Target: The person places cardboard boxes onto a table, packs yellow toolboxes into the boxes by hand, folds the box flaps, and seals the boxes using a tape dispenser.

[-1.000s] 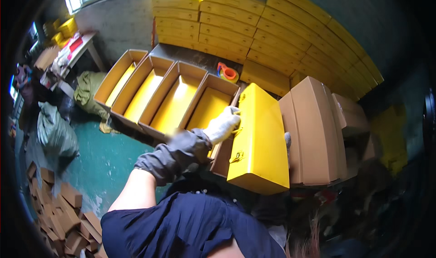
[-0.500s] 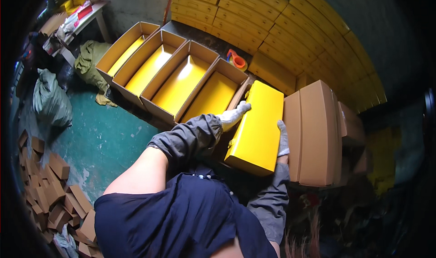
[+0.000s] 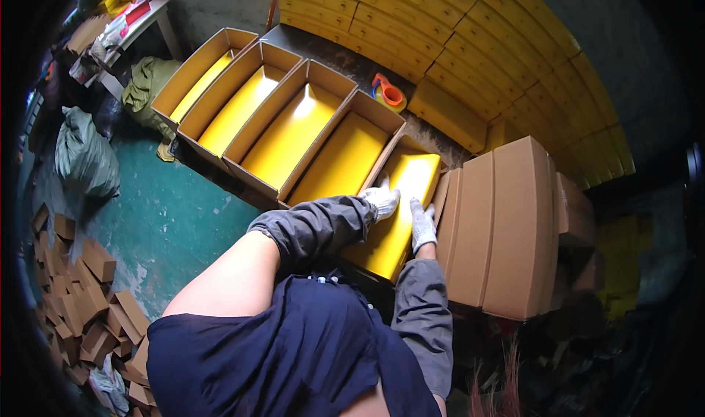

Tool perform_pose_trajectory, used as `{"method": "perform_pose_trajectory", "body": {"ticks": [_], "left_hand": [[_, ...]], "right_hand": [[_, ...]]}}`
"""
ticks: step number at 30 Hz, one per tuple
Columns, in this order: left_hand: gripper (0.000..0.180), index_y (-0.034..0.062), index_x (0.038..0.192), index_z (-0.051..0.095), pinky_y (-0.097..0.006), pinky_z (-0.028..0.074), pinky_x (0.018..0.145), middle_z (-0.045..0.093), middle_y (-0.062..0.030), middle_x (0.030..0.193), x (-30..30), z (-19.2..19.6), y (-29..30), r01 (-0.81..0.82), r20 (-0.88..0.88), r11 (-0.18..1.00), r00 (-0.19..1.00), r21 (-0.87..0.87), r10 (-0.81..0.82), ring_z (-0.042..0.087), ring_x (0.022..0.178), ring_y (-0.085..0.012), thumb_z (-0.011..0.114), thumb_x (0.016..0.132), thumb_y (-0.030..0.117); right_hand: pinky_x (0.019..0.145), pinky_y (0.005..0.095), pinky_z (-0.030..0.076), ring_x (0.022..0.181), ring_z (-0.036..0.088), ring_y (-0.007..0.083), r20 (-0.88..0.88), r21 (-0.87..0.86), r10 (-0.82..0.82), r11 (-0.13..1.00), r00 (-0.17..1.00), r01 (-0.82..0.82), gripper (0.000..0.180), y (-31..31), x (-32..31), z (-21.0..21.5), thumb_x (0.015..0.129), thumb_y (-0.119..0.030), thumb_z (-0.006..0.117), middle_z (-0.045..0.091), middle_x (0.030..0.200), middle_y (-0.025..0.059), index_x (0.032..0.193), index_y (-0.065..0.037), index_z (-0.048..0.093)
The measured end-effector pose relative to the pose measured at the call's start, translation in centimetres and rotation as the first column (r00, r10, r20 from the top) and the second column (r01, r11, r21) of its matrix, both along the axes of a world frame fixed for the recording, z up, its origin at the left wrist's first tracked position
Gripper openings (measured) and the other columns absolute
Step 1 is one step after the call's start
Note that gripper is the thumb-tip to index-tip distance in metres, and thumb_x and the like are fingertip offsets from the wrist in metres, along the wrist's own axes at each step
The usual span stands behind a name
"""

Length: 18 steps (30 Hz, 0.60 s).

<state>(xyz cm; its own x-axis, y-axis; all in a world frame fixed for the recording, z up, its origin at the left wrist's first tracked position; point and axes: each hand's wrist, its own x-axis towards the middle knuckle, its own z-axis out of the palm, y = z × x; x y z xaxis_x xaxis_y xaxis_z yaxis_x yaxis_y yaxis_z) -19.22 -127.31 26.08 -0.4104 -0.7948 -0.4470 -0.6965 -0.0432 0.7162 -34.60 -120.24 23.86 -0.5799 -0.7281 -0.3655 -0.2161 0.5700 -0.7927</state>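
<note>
While both gloved hands rest flat on a yellow box [image 3: 400, 211], the left hand [image 3: 380, 200] lies on its near left part and the right hand [image 3: 422, 225] just beside it, fingers stretched out and lying together, pinching nothing. That yellow box sits in the rightmost open carton [image 3: 433, 169] of a row of brown cartons [image 3: 242, 64] with yellow insides. Closed brown cartons [image 3: 499, 226] stand touching it on the right. An orange jug [image 3: 389, 94] sits behind, before stacked yellow boxes [image 3: 470, 42].
</note>
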Motion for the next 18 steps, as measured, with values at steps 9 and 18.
{"method": "perform_pose_trajectory", "body": {"ticks": [9,18], "left_hand": [[0.028,0.0066,0.099,0.069,-0.050,0.057,0.079,0.064,-0.0242,0.109,-0.2,0.1,-1.5,0.600,0.237,0.708,0.799,-0.373,-0.553,0.068,0.095,-0.0422,0.048,0.094,0.024],[0.035,0.0110,0.118,0.065,-0.037,0.047,0.098,0.065,-0.0129,0.123,-2.1,6.8,-20.7,0.177,-0.207,0.828,0.921,-0.532,-0.330,0.062,0.115,-0.0289,0.051,0.097,0.036]], "right_hand": [[0.090,0.0477,0.051,0.116,0.058,0.0379,-0.722,0.338,0.365,0.927,0.588,-0.161,0.028,-2.0,5.0,-1.0,0.090,-0.026,0.061,0.058,0.126,0.0193,0.109,-0.006,0.056],[0.123,0.0499,0.017,0.144,0.033,0.0348,-0.839,0.093,0.246,0.943,0.486,-0.318,0.072,-6.1,3.8,-7.4,0.086,-0.044,0.066,0.042,0.151,0.0162,0.145,-0.006,0.046]]}}
